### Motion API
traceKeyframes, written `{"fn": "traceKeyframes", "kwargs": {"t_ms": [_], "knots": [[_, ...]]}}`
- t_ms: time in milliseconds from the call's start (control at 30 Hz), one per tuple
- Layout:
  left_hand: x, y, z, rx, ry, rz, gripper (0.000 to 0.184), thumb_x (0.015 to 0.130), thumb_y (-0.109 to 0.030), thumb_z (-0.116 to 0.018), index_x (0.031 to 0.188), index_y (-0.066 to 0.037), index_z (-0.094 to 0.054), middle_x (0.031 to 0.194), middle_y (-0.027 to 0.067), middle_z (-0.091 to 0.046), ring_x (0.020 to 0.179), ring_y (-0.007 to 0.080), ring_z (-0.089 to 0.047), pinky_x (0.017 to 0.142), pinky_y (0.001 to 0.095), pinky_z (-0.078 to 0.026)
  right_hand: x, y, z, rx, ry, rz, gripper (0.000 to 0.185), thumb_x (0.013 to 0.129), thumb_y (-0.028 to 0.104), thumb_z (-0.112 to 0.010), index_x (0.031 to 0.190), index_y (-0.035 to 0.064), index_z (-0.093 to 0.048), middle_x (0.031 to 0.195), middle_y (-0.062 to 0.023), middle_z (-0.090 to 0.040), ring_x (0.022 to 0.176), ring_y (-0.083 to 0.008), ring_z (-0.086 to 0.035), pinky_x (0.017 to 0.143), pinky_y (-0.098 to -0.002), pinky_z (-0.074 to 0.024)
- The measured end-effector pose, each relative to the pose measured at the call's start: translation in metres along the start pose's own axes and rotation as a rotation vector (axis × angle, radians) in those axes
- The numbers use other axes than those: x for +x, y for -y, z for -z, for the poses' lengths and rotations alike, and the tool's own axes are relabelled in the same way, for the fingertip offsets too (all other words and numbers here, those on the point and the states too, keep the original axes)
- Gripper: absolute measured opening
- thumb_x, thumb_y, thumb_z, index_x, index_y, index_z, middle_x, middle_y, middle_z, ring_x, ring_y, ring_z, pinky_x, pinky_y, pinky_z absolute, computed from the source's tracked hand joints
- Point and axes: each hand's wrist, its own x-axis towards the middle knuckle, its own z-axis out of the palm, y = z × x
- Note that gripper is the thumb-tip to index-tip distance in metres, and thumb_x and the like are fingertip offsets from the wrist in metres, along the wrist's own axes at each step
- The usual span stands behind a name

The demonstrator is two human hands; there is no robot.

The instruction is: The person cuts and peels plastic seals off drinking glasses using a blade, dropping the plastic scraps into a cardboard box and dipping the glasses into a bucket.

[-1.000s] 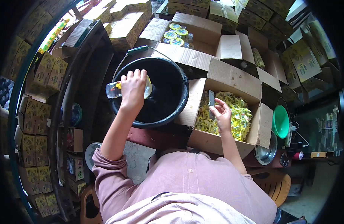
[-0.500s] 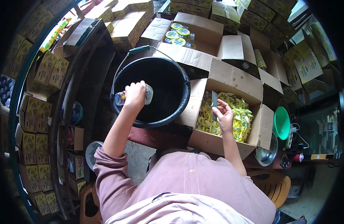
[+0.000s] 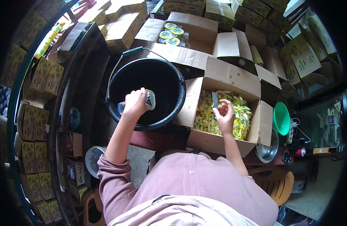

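My left hand (image 3: 135, 102) is closed around a clear plastic cup (image 3: 151, 100), held sideways over the black bucket (image 3: 169, 119). One end of the cup shows to the right of my fingers and clear plastic shows to their left; my palm hides the middle. Between the thumb and fingers of my right hand (image 3: 225, 117) is a flat grey knife blade (image 3: 215, 100), pointing up. That hand is above an open cardboard box (image 3: 233, 75) filled with yellow-green plastic strips (image 3: 239, 120).
Behind stands another open carton (image 3: 201, 24) with several lidded cups (image 3: 172, 34). A green bowl (image 3: 281, 118) and a metal bowl (image 3: 267, 150) are at the right. Stacked printed boxes (image 3: 30, 150) line the left shelves. The bucket's handle (image 3: 132, 52) stands up at the back.
The view has shifted slightly, moving the scene left. My left hand and the cup are a little lower over the bucket, and the colourful part left of my fingers no longer shows. My right hand keeps the blade.
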Motion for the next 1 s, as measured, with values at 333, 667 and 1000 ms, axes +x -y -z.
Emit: {"fn": "traceKeyframes", "kwargs": {"t_ms": [333, 667, 1000], "knots": [[-0.004, -0.007, -0.023, -0.051, 0.009, 0.008, 0.053, 0.054, -0.02, -0.078, 0.096, 0.0, -0.053, 0.089, 0.0139, -0.062, 0.087, 0.0278, -0.06, 0.074, 0.0376, -0.049, -0.002, 0.009, 0.007, -0.391, 0.028, 0.26, 0.026, 0.072, -0.009, -0.054, 0.09, 0.0043, -0.067, 0.073, -0.0084, -0.053, 0.063, -0.0165, -0.054, 0.056, -0.0251, -0.0433], [-0.004, -0.005, -0.027, -0.096, -0.011, 0.007, 0.053, 0.055, -0.02, -0.078, 0.097, 0.0, -0.052, 0.089, 0.0139, -0.062, 0.088, 0.0277, -0.06, 0.074, 0.0374, -0.049, 0.001, -0.006, 0.012, -0.28, 0.092, 0.144, 0.038, 0.072, -0.011, -0.05, 0.098, 0.0102, -0.067, 0.072, -0.0033, -0.04, 0.062, -0.0121, -0.043, 0.054, -0.024, -0.0364], [-0.004, 0.002, -0.006, 0.02, 0.162, -0.024, 0.054, 0.055, -0.025, -0.078, 0.096, -0.001, -0.052, 0.089, 0.0139, -0.062, 0.085, 0.0284, -0.06, 0.074, 0.0375, -0.049, 0.005, 0.006, 0.01, -0.078, 0.039, 0.031, 0.074, 0.074, -0.005, -0.058, 0.137, 0.017, -0.028, 0.074, -0.0013, -0.05, 0.059, -0.0063, -0.051, 0.054, -0.0204, -0.044]]}}
